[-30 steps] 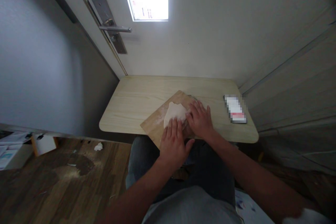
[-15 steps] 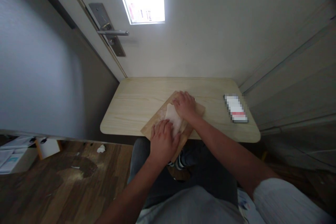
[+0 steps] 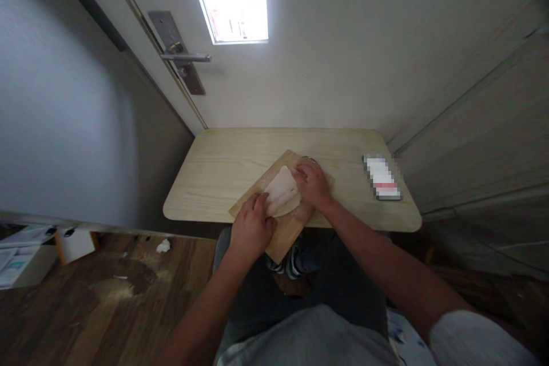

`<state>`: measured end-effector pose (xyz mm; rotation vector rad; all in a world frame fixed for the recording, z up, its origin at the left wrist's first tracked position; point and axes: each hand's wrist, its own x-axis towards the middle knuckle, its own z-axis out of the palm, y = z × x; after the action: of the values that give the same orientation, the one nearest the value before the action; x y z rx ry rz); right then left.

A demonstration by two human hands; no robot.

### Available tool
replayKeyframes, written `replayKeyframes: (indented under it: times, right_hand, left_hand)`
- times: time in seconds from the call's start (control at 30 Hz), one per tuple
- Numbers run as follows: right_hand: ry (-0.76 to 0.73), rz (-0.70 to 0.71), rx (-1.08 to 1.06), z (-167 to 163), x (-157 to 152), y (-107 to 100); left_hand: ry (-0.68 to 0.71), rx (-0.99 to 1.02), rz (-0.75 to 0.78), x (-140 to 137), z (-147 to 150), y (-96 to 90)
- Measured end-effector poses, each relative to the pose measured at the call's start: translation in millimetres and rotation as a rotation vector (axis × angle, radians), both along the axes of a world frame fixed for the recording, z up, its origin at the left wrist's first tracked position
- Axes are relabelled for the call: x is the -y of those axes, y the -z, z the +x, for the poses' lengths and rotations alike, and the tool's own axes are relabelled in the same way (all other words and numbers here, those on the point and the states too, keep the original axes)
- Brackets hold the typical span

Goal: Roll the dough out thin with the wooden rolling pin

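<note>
A pale, flattened piece of dough (image 3: 281,191) lies on a floured wooden cutting board (image 3: 283,238), which is set at a slant and juts over the table's front edge. My left hand (image 3: 252,226) has its fingers and thumb closed on the dough's left edge. At the opposite side, the fingers of my right hand (image 3: 314,183) are curled on the dough's upper right edge. Both palms partly hide the board. Just behind my right hand, the curved rim of a round object (image 3: 309,158) peeks out; the rest is covered.
The light wood table (image 3: 206,177) stands against a door with a metal handle (image 3: 186,58). A phone (image 3: 383,177), its screen blurred out, lies at the table's right. Crumpled white paper (image 3: 163,246) and pale powder are on the floor at left, near a box of papers (image 3: 30,266).
My left hand has shifted left and my right hand slightly right and down, uncovering more of the dough. Their fingers have gone from lying over it to its edges.
</note>
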<state>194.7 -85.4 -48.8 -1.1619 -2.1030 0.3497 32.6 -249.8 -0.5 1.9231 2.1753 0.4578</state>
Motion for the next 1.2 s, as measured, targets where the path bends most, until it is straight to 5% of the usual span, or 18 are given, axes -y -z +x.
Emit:
replayKeyframes:
  times: [0.3, 0.87, 1.2]
  right_hand:
    - [0.058, 0.086, 0.209, 5, 18, -8]
    - [0.147, 0.115, 0.326, 13, 22, -16]
    - [0.174, 0.110, 0.311, 24, 17, -16]
  left_hand:
    - [-0.003, -0.061, -0.008, -33, -35, -3.9]
    - [0.503, 0.093, -0.090, -87, -33, -14.7]
    - [0.626, 0.078, -0.146, -101, -29, -21.7]
